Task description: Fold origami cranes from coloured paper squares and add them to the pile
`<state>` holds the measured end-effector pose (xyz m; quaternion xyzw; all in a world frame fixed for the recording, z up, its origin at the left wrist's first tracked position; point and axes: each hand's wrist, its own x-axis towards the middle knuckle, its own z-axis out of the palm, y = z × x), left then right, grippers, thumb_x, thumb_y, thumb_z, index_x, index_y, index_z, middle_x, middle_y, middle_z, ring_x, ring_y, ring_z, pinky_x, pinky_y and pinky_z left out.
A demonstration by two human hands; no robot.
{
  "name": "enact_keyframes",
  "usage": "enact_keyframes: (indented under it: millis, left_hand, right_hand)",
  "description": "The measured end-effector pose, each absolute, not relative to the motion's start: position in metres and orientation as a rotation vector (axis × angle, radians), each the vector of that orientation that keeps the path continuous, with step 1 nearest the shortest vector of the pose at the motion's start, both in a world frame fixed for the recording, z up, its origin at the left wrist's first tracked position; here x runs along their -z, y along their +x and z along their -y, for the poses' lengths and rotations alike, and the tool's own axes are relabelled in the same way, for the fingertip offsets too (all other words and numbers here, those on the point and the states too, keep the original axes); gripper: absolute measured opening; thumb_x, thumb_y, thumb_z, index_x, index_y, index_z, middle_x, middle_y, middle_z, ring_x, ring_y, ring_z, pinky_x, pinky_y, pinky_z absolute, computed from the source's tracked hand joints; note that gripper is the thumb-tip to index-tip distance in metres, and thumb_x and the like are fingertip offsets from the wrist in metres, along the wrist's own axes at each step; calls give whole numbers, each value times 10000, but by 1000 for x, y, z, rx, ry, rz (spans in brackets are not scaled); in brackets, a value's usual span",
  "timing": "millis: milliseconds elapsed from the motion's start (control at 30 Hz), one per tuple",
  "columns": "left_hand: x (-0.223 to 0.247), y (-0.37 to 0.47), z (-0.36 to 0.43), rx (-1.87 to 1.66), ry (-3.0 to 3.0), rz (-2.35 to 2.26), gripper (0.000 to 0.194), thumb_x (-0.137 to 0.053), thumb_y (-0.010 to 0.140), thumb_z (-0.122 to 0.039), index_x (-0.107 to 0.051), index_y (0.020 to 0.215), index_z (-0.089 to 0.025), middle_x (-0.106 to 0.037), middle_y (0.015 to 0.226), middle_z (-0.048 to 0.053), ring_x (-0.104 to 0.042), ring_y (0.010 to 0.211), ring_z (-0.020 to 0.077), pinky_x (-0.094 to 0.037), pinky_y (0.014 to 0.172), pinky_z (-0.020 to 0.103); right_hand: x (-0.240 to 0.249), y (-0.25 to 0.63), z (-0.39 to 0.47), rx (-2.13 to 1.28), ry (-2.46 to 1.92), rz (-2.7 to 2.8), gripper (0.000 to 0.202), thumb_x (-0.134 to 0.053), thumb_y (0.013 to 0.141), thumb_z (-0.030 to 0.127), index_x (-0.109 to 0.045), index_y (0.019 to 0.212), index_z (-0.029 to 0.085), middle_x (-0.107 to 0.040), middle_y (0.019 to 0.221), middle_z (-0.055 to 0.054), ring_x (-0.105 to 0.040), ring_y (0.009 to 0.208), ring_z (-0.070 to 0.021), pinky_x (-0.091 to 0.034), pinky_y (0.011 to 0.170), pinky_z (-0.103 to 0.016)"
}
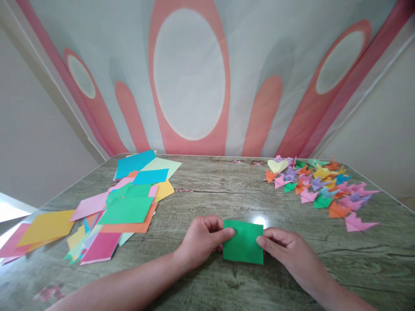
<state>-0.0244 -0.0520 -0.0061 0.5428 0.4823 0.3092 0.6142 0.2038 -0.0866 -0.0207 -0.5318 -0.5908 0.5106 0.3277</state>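
Head view. Green sheet (243,248) sits low in the view, at about 5 o'clock from centre, spread between two bare hands over the worktop (207,201). Left hand (199,244) has its fingers clamped on the sheet's 10 o'clock corner, thumb on the near face. Right hand (285,248) pinches the 3 o'clock edge, thumb in front. Two opposed grips probably keep the paper taut and square to the eyes; thumbs near the margins leave most of the face uncovered.

Loose paper sheets (126,210) lie in an overlapping spread from 9 to 11 o'clock of the green sheet. Folded paper birds (308,197) are grouped around 1 to 2 o'clock. Judgement: flat stock and folded pieces are kept on opposite sides so they do not mix, with working room between.

Appearance: green sheet is plain, saturated green, roughly four-sided, with its upper edge slightly bowed. Surface looks smooth and matte; no crease is clear at this resolution. Cannot tell whether it is one layer or doubled, or whether its lower edge touches the worktop.
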Motion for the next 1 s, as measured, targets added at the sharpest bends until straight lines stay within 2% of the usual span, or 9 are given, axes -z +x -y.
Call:
enact_keyframes:
  millis: [200,300,367,433,500,600,700,900,1000]
  left_hand:
    - [13,-25,51,-708,1261,-1043,329,-714,755,-418,-531,715,-147,-564,593,-21,-477,494,82,-373,493,198]
    - [10,-27,54,-863,1556,-1104,265,-724,754,-280,-585,948,-165,-670,1020,75,-621,845,184,-489,721,295]
    - [4,-29,58,-1000,1950,-1124,408,-725,764,-212,-556,1135,-205,-572,1289,99,-528,1154,246,-431,944,385]
    - [-1,-31,63,-960,2360,-1012,433,-670,833,-214,-517,1238,-231,-529,1355,103,-456,1243,262,-351,1028,432]
    - [-4,-32,66,-774,2636,-873,334,-576,901,-220,-532,1232,-225,-560,1322,101,-481,1204,261,-343,1009,430]
    - [-1,-31,65,-551,2788,-810,169,-469,941,-183,-604,1042,-192,-664,1103,83,-559,1053,230,-359,943,396]
    - [5,-31,62,-462,2813,-807,202,-420,949,-159,-615,906,-187,-673,895,61,-586,927,194,-360,929,372]
    - [10,-31,59,-392,2734,-888,197,-545,856,-148,-624,1032,-192,-651,960,55,-563,931,204,-362,909,360]
    - [14,-30,56,-434,2674,-943,123,-573,868,-175,-659,952,-198,-660,919,44,-569,925,204,-360,877,353]
  right_hand:
    - [22,200,88,-1311,-1330,1660,274,-606,874,470,-672,932,211,-702,909,-20,-624,819,-190,-470,731,-275]
    - [22,204,90,-826,-1389,1799,194,-570,912,374,-649,850,208,-682,871,-33,-617,798,-194,-453,726,-297]
    - [22,206,92,-384,-1314,1924,151,-520,931,245,-638,848,204,-673,895,-50,-607,833,-203,-427,771,-327]
    - [21,205,95,-63,-1202,2095,234,-441,933,124,-651,862,200,-670,880,-59,-589,818,-206,-390,783,-355]
    - [21,201,98,65,-1153,2216,294,-400,940,88,-664,867,195,-651,804,-57,-559,765,-206,-360,739,-361]
    - [24,195,101,36,-1136,2296,287,-408,951,103,-668,874,196,-637,777,-49,-538,751,-207,-337,708,-357]
    - [30,194,100,-62,-1159,2302,250,-441,938,94,-664,923,204,-652,842,-42,-550,802,-211,-342,739,-359]
    - [36,202,95,-171,-1228,2238,241,-522,883,61,-667,995,217,-662,926,-26,-571,869,-212,-361,789,-363]
    - [35,205,92,-196,-1230,2218,185,-567,883,91,-683,918,231,-663,887,-10,-580,837,-199,-370,767,-352]
